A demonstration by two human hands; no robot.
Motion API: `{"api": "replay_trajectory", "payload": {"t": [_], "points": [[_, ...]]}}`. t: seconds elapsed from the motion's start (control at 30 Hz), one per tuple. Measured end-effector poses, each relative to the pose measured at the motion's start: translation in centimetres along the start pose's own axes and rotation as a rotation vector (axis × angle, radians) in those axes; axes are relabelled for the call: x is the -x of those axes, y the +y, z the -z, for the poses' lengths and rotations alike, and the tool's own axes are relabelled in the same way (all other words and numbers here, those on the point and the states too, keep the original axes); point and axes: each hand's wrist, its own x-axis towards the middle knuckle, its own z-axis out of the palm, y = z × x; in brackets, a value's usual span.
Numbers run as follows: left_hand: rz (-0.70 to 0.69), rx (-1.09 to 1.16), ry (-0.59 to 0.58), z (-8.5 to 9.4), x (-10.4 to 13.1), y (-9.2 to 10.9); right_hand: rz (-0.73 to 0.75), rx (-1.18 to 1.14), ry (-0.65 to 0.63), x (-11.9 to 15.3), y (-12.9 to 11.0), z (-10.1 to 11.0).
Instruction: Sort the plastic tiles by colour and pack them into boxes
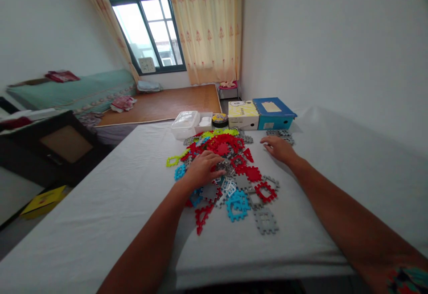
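Note:
A loose pile of flat toothed plastic pieces, with red pieces [252,173], blue pieces [237,205], grey pieces [265,221] and lime pieces [173,161], spreads over the white cloth. My left hand [203,168] rests on the left middle of the pile, fingers apart, with nothing held that I can see. To the right of the pile, my right hand [276,147] is over the cloth, its fingers apart and nothing in them. Just beyond it lies a small group of grey pieces [282,135].
Behind the pile stand a clear plastic container [184,125], a white box [204,121], a round black tin [220,120], a yellow box [243,114] and a blue box [274,113]. A white-clothed table [127,182] bears them. The wall rises at right.

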Motion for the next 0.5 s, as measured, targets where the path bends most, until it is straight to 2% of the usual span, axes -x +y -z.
{"api": "replay_trajectory", "payload": {"t": [0.17, 0.3, 0.5], "points": [[-0.007, -0.084, -0.079, -1.1, 0.2, 0.5, 0.145, -0.117, -0.034, 0.0, -4.1, 0.4], [0.054, -0.039, 0.026, -0.7, 0.0, 0.6, 0.143, -0.379, -0.049, 0.0, -7.7, 1.0], [0.006, 0.024, 0.120, -0.7, -0.4, 2.4, 0.064, -0.934, -0.220, 0.9, -12.7, 0.0]]}}
